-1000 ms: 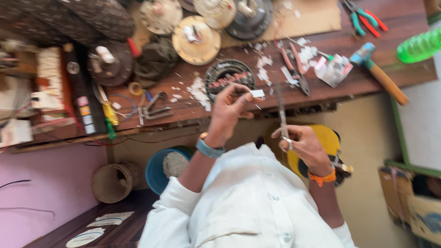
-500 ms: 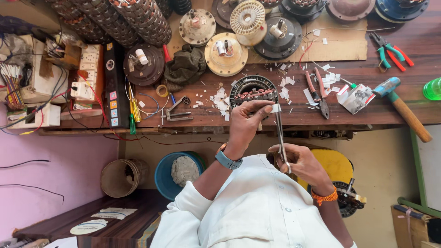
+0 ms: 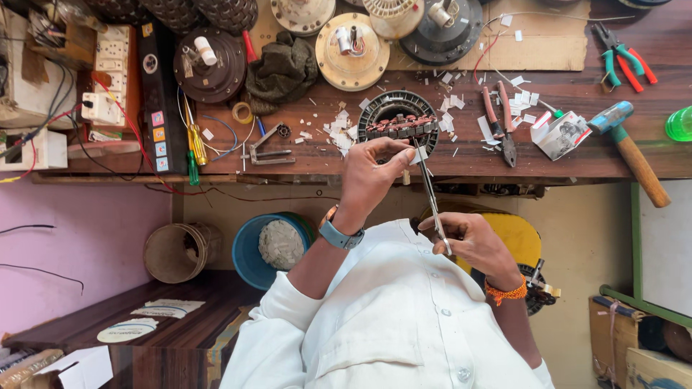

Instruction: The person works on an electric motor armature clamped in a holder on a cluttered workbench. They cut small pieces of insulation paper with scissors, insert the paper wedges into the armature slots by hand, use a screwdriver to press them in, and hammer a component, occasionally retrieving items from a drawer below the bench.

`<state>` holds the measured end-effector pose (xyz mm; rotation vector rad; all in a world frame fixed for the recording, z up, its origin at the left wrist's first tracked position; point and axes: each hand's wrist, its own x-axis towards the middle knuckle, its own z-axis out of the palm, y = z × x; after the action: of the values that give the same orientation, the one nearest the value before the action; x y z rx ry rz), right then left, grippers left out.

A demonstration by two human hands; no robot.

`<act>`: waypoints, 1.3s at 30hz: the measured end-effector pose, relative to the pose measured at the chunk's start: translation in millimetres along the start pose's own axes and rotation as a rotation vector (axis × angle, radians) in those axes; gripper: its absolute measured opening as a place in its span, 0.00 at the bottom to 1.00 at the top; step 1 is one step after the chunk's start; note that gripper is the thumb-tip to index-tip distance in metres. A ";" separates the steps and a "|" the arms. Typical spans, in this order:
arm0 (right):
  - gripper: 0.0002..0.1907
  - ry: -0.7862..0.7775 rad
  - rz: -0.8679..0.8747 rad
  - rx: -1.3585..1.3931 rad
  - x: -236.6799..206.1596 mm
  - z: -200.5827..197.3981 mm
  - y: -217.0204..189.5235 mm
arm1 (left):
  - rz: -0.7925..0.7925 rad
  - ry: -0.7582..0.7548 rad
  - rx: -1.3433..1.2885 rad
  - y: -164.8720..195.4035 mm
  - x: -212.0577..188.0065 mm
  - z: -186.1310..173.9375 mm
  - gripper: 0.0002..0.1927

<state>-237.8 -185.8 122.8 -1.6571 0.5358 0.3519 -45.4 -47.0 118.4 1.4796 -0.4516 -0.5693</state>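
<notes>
My left hand [image 3: 369, 179], with a blue watch on the wrist, pinches a small white paper slip [image 3: 418, 154] between thumb and fingers just in front of the bench edge. My right hand [image 3: 470, 243], with an orange wrist band, grips the handles of long thin scissors [image 3: 431, 196]. Their blades point up to the slip. Just beyond the left fingers, a round wound motor stator [image 3: 398, 121] lies on the wooden workbench [image 3: 303, 155], with white paper scraps [image 3: 339, 137] scattered around it.
On the bench lie red-handled pliers [image 3: 497, 122], green and red pliers [image 3: 621, 61], a hammer [image 3: 628, 148], screwdrivers [image 3: 193, 148], fan motor housings [image 3: 352, 50], a dark rag [image 3: 282, 70] and a switchboard [image 3: 109, 72]. Under it stand a blue bucket [image 3: 249, 252] and a brown one [image 3: 171, 252].
The view has swung level and further left over the bench. Both hands keep their hold, the left hand now slightly nearer my body, off the stator.
</notes>
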 end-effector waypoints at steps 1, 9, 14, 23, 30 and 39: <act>0.20 -0.008 0.014 0.039 0.6 -0.5 2.1 | -0.006 -0.002 0.008 -2.0 0.8 -0.9 0.10; 0.17 0.005 0.069 0.041 -1.6 -2.1 5.1 | -0.060 -0.061 -0.033 -13.6 8.8 -3.3 0.10; 0.14 0.048 0.028 -0.012 -2.2 -2.3 7.9 | -0.137 -0.111 -0.213 -14.4 13.9 -1.0 0.10; 0.14 0.203 -0.073 0.344 20.1 -1.1 69.7 | -0.205 -0.069 -0.341 -22.2 8.9 2.9 0.11; 0.26 0.360 0.263 -0.241 102.3 -1.7 120.7 | -0.241 -0.002 -0.431 -34.4 -25.4 -9.6 0.13; 0.12 0.228 0.227 -0.631 174.8 -41.9 72.4 | -0.218 0.036 -0.417 -41.6 -54.4 -13.6 0.06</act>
<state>-132.0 -259.2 -22.0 -2.2679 0.8466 0.5401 -83.4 -3.2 79.5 1.1405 -0.1299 -0.7578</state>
